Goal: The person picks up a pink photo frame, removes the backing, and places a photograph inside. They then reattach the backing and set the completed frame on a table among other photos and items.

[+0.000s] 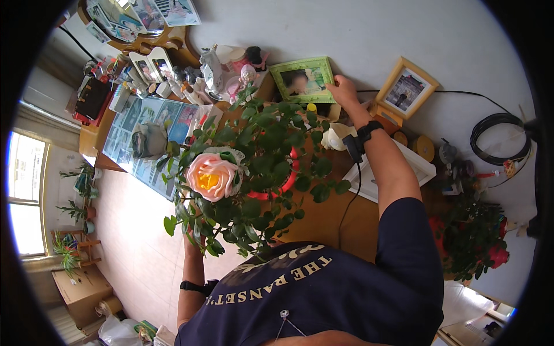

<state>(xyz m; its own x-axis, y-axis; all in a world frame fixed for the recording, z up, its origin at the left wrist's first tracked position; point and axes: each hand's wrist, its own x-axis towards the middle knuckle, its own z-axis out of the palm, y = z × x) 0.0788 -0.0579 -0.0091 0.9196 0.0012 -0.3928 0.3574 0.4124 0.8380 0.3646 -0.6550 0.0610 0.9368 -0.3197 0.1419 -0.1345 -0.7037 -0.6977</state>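
Note:
At the back, my right hand is closed on the right edge of a light green photo frame, which leans by the wall. My left arm reaches up at the front, and its hand is mostly covered by leaves, so its fingers do not show. Between my arms stands a leafy potted plant in a red pot. A large pink flower with a yellow centre sits among the leaves near my left hand. A wooden photo frame leans on the wall right of my right hand.
A white frame lies under my right forearm on the wooden table. A black cable hangs from my right wrist. Figurines and bottles crowd the back left. Another plant stands at the right, below a coiled black cable.

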